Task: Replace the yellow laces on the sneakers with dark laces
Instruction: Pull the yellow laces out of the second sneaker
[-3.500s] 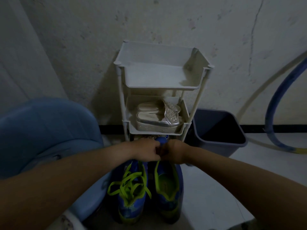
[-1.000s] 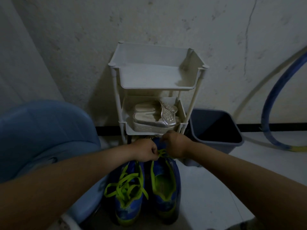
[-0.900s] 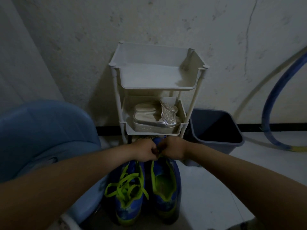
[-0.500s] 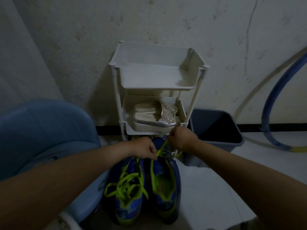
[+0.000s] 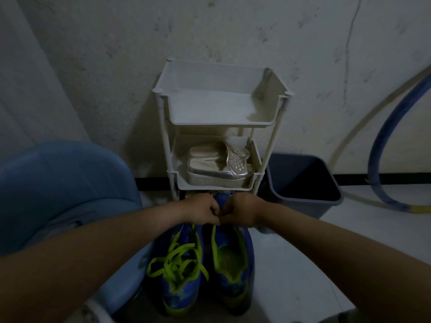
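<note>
Two blue sneakers with yellow-green trim stand side by side on the floor. The left sneaker [image 5: 179, 283] carries loose yellow laces [image 5: 173, 258]. The right sneaker [image 5: 233, 264] shows an open throat with no lace over most of it. My left hand [image 5: 204, 212] and my right hand [image 5: 241, 210] meet knuckle to knuckle over the right sneaker's toe end, fingers curled. They pinch its yellow lace, which is hidden under the fingers. No dark laces are in view.
A white tiered rack [image 5: 219, 124] stands against the wall just beyond the hands, with silver sandals [image 5: 217, 170] on its middle shelf. A dark bin [image 5: 310, 202] sits to the right, a blue tub [image 5: 58, 183] to the left, and a blue hose [image 5: 382, 136] curves at far right.
Half a second ago my right hand had drawn a length of yellow lace up and right from the right sneaker. It has come back down against my left hand.
</note>
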Tool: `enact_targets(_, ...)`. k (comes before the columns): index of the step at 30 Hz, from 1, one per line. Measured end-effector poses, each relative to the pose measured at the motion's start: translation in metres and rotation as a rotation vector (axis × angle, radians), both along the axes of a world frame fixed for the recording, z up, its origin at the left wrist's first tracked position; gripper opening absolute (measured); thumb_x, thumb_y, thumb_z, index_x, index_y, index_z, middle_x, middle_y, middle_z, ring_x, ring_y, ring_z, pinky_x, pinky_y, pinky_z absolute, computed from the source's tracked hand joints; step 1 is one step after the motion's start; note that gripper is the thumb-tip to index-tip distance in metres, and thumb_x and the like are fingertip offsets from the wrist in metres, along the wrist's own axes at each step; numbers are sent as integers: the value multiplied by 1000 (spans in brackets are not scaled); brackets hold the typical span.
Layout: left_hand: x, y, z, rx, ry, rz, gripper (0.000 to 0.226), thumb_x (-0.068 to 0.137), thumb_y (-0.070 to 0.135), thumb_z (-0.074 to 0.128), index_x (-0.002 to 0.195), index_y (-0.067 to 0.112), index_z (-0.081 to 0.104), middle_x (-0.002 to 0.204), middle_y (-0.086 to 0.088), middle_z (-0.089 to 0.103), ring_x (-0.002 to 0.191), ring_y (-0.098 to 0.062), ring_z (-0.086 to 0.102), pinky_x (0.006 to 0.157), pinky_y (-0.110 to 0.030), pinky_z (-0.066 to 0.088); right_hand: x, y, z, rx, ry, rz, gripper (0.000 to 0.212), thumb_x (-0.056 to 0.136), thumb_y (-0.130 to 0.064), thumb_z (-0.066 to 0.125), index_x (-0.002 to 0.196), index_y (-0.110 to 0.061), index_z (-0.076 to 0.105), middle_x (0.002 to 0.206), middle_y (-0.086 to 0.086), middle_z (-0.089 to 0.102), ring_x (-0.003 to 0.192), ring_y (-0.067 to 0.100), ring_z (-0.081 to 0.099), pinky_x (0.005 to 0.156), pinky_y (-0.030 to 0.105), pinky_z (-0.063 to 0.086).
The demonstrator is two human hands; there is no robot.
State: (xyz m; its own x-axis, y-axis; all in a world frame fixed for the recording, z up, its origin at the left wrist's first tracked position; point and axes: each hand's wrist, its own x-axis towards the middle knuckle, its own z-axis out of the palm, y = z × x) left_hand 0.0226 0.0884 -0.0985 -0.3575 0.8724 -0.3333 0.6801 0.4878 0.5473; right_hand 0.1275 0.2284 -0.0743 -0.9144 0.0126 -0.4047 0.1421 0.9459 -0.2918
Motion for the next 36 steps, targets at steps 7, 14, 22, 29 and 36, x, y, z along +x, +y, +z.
enact_targets(7, 0, 0, 2, -47, -100, 69, 21, 80, 26, 78, 98, 18, 70, 83, 7, 67, 74, -8, 61, 66, -22, 48, -3, 13, 5, 13, 118, -263, 19, 90, -30, 59, 88, -15, 70, 91, 5, 69, 84, 18, 65, 75, 32, 55)
enact_targets(14, 1, 1, -2, -44, -87, 81, 28, 79, 23, 77, 101, 26, 59, 88, 8, 66, 74, -8, 61, 64, -21, 48, 0, 23, 1, 174, 201, -465, 23, 88, -40, 50, 91, -20, 61, 90, 2, 65, 82, 21, 63, 74, 37, 56)
enact_targets(22, 5, 1, -1, -34, 7, 39, 20, 85, 32, 71, 99, 19, 75, 101, 4, 72, 94, -9, 64, 86, -26, 51, -2, 10, 1, 130, 37, -218, 38, 82, -33, 56, 118, -22, 65, 116, 4, 64, 106, 23, 61, 87, 38, 54)
enact_targets(29, 5, 0, -4, 6, -12, 18, 11, 87, 24, 69, 91, 15, 72, 82, 7, 64, 76, -5, 56, 70, -22, 43, 3, 1, -3, 47, -54, -31, 37, 93, -48, 55, 102, -15, 71, 100, 7, 67, 94, 19, 62, 83, 34, 50)
enact_targets(36, 1, -1, -3, -23, -127, 73, 17, 80, 21, 77, 94, 23, 66, 86, 9, 66, 80, -7, 62, 74, -23, 50, -2, 15, 5, 129, 4, -99, 29, 97, -34, 51, 107, -12, 67, 108, 8, 66, 98, 22, 62, 86, 37, 52)
